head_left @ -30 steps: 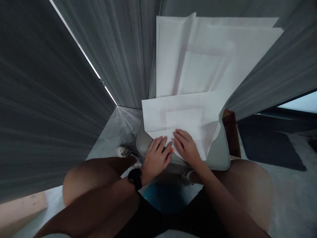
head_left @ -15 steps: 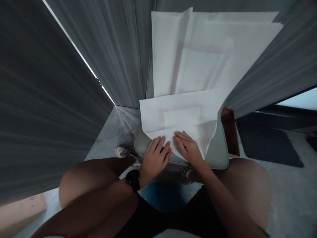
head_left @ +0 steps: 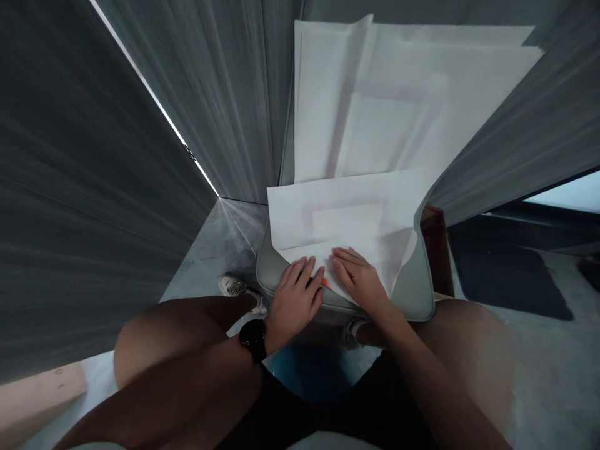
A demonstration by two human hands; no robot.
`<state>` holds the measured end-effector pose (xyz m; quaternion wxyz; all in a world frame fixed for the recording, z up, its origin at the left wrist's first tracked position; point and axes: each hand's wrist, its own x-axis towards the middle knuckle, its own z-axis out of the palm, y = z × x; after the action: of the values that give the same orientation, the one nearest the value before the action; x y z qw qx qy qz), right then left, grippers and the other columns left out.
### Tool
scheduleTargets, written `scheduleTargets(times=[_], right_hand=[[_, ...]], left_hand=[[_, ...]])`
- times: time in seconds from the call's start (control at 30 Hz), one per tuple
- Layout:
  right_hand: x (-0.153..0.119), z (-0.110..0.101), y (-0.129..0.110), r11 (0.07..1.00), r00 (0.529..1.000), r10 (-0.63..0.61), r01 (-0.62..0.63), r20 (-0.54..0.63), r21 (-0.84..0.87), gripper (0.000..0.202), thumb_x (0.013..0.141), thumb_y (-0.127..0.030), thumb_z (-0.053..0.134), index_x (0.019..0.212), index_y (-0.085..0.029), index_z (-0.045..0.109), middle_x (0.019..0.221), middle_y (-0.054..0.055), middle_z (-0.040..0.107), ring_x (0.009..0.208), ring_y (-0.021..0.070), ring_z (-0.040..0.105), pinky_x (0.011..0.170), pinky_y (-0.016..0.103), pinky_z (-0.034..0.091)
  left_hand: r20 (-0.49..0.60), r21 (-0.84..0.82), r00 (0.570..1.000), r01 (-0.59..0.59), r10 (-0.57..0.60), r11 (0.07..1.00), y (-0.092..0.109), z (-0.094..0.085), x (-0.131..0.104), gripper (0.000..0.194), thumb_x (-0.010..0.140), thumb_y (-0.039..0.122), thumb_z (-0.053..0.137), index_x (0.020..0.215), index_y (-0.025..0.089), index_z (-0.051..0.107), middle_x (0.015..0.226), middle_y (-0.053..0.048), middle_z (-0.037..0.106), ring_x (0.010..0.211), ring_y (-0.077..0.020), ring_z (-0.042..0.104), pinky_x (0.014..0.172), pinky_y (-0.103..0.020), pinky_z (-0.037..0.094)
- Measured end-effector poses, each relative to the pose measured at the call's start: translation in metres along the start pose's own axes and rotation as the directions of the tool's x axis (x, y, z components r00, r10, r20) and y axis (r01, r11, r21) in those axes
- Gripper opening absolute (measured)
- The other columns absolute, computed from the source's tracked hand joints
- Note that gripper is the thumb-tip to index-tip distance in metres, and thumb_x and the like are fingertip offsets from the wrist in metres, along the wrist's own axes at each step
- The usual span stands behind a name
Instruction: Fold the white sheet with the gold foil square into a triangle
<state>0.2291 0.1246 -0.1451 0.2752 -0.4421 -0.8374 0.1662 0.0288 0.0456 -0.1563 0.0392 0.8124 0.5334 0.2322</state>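
Observation:
A white paper sheet (head_left: 290, 215) lies on the grey chair seat (head_left: 415, 290), its near edge folded over. My left hand (head_left: 294, 300) rests flat on the left part of this fold, fingers stretched out. Across from it, my right hand (head_left: 360, 281) lies on the paper with its fingers extended and side by side. A small orange patch (head_left: 325, 283) shows between the hands; what it is I cannot tell. Larger white paper (head_left: 412, 112) leans up against the chair back, creased, with faint rectangular shading. The sheet's right side curls upward.
Grey panels (head_left: 234, 94) stand to the left and behind, with a bright slit between them. A dark mat (head_left: 510, 269) lies on the right floor near a reddish-brown box-like object (head_left: 435, 250). Something blue (head_left: 309, 372) sits beneath me. A wooden block (head_left: 42, 397) is at lower left.
The view has shifted slightly, so the paper and chair appear a little further right. Both hands stay in nearly the same place on the folded edge.

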Motion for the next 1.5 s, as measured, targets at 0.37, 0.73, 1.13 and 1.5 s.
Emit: scheduleTargets(times=[0.37,0.73,1.13,1.5], right_hand=[[-0.027,0.02,-0.022,0.979,0.999,0.029,-0.021,0.038,-0.201,0.045,0.109,-0.03,0.04,0.145,-0.015,0.063,0.153,0.016,0.06,0.146,0.0301,0.055,0.122,0.059,0.045],[-0.031,0.029,-0.016,0.971,1.0,-0.011,0.009,-0.005,-0.24,0.046,0.109,-0.027,0.039,0.146,-0.014,0.062,0.154,0.017,0.059,0.147,0.0284,0.054,0.122,0.06,0.043],[-0.035,0.037,-0.017,0.916,0.999,-0.049,0.038,-0.018,-0.399,0.044,0.11,-0.024,0.041,0.147,-0.011,0.059,0.155,0.016,0.058,0.148,0.0258,0.051,0.127,0.049,0.038],[-0.032,0.038,-0.02,0.905,0.998,-0.052,0.028,-0.046,-0.424,0.046,0.111,-0.027,0.037,0.144,-0.008,0.063,0.154,0.016,0.059,0.146,0.0264,0.054,0.125,0.048,0.038]], left_hand=[[-0.013,0.008,1.0,0.001,-0.001,1.0,0.0,0.003,-0.002,0.045,0.105,0.024,0.051,0.148,0.017,0.057,0.16,-0.017,0.053,0.15,-0.0334,0.047,0.123,-0.056,0.044],[-0.028,0.03,1.0,-0.002,0.003,1.0,0.001,0.003,-0.001,0.043,0.105,0.024,0.052,0.147,0.017,0.059,0.159,-0.016,0.054,0.149,-0.0336,0.049,0.123,-0.056,0.044],[-0.073,0.05,0.987,0.144,-0.14,0.988,-0.008,-0.003,-0.003,0.048,0.11,0.03,0.041,0.153,0.011,0.052,0.16,-0.016,0.054,0.152,-0.0301,0.047,0.127,-0.053,0.039],[-0.169,0.156,0.936,0.335,-0.309,0.929,-0.021,0.006,-0.025,0.06,0.111,0.034,0.038,0.162,0.002,0.037,0.165,-0.025,0.042,0.156,-0.0376,0.039,0.126,-0.059,0.037]])
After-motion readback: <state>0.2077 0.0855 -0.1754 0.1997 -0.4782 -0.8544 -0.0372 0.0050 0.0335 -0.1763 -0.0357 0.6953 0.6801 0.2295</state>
